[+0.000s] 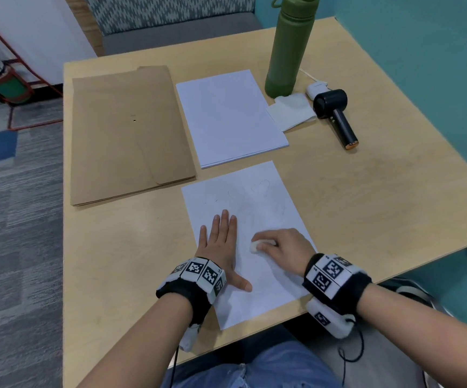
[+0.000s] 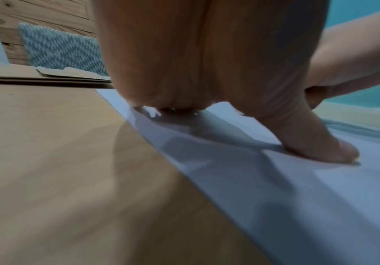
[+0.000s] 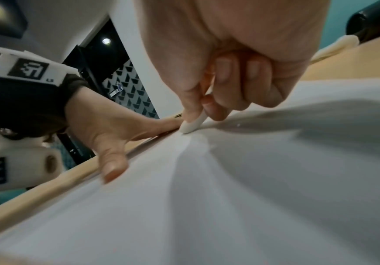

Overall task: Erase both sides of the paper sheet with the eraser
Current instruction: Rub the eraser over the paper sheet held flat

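A white paper sheet (image 1: 257,208) with faint pencil drawings lies near the table's front edge, its near corner over the edge. My left hand (image 1: 222,242) lies flat on the sheet's left side, fingers straight and thumb (image 2: 324,148) spread, pressing it down. My right hand (image 1: 278,245) pinches a small white eraser (image 1: 254,247) between thumb and fingers. The eraser (image 3: 192,124) touches the sheet (image 3: 252,179) with its tip, just right of the left hand (image 3: 116,136).
On the wooden table (image 1: 366,191) a stack of white paper (image 1: 229,116) lies behind the sheet, brown envelopes (image 1: 125,133) to its left. At the back right stand a green bottle (image 1: 289,46), a tissue (image 1: 291,112), a black handheld fan (image 1: 335,116) and a white charger (image 1: 316,88).
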The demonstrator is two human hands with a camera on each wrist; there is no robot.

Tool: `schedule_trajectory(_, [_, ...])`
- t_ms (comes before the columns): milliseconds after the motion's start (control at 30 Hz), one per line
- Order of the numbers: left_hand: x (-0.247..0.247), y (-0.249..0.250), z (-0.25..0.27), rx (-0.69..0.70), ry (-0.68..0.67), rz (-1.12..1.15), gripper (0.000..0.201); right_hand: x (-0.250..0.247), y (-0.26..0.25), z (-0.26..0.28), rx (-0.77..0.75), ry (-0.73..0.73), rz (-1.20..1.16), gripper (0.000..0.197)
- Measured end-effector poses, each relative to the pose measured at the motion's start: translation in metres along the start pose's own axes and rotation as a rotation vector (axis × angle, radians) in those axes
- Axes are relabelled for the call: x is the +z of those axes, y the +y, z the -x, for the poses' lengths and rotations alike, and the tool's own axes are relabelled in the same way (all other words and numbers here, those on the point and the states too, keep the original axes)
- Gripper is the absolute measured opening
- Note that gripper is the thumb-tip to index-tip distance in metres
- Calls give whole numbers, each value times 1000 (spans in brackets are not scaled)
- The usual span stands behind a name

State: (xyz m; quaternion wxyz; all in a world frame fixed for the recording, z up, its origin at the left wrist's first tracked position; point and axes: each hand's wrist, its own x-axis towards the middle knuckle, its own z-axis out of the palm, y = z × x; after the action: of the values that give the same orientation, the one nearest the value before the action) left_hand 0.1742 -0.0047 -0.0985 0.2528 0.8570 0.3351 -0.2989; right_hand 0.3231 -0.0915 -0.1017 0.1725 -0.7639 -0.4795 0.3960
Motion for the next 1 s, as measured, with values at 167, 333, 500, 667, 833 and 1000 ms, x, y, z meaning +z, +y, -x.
schedule_trajectory(167, [-1,1,0,-5,-1,-6,144,18,5,29,-23,-66,-32,22])
schedule_trajectory(333, [0,0,0,6,-7,-1,144,3,-2,8,-16,-64,44,23])
schedule_trajectory(500, [-1,1,0,-4,-4,-6,144,8,-6,8,-31,5,5,24])
schedule_trajectory(667, [1,1,0,6,9,-25,144,12,-11,22,-138,-226,233,28])
schedule_trajectory(833, [1,0,-1,11,11,-30,144,9,-21,-4,-82,-30,114,28])
schedule_trajectory(1000, [0,1,0,11,21,-31,144,6,-12,13,-84,-274,184,29])
